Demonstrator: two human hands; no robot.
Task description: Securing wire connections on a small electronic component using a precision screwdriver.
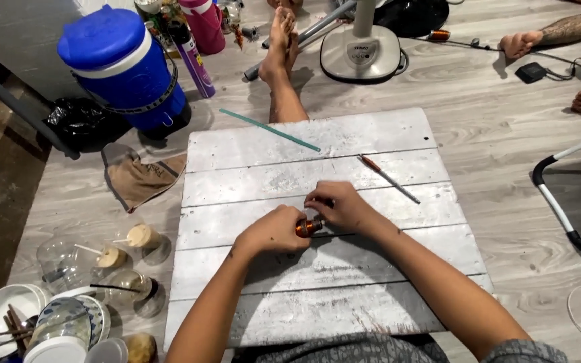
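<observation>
Most of the small orange-brown thing (pixel 309 226) is hidden by fingers, so it is hard to tell what it is. It sits between the two hands, just above the white wooden board (pixel 317 282). Its long side runs left to right, tipped up a little on the right. The left hand (pixel 274 232) has its fingers curled tight around one end. The right hand (pixel 339 205) pinches the other end. A thin screwdriver (pixel 389 178) and a green stick (pixel 269 130) lie farther up the board

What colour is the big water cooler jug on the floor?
The water cooler jug is blue with a white band, seen in the head view.
</observation>
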